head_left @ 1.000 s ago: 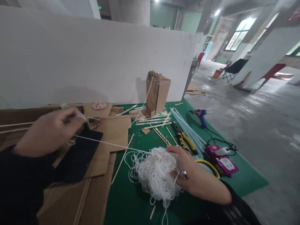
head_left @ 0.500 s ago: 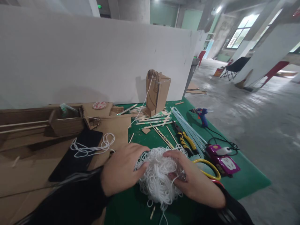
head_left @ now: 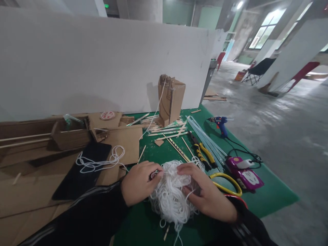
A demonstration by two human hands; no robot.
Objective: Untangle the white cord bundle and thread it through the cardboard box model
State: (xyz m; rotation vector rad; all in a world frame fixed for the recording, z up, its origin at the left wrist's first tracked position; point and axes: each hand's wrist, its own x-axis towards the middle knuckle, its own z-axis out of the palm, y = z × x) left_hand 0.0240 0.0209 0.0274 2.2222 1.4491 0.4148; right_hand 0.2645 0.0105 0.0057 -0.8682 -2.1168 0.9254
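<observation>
A large tangled bundle of white string (head_left: 170, 201) lies on the green mat in front of me. My left hand (head_left: 140, 181) is at its left side, thumb and fingertips pinched together on string at the edge. Something small and dark shows inside the curled fingers, too unclear to name. My right hand (head_left: 205, 191) grips the bundle from the right, fingers on top and thumb lower down. Clear plastic partly shows beneath that hand. A loose end of string hangs toward the front of the mat.
Pliers (head_left: 202, 153), a blue glue gun (head_left: 220, 124) and a purple power strip (head_left: 244, 174) lie right on the green mat (head_left: 276, 196). Behind stand a cardboard box (head_left: 171, 100) and scattered wooden sticks (head_left: 166, 130). Cardboard, a black tablet-like slab (head_left: 77, 181) and looped string (head_left: 102, 162) are left.
My left hand has moved slightly right and its fingers have closed into a pinch at the bundle's edge. My right hand stays on the bundle, shifted slightly left.
</observation>
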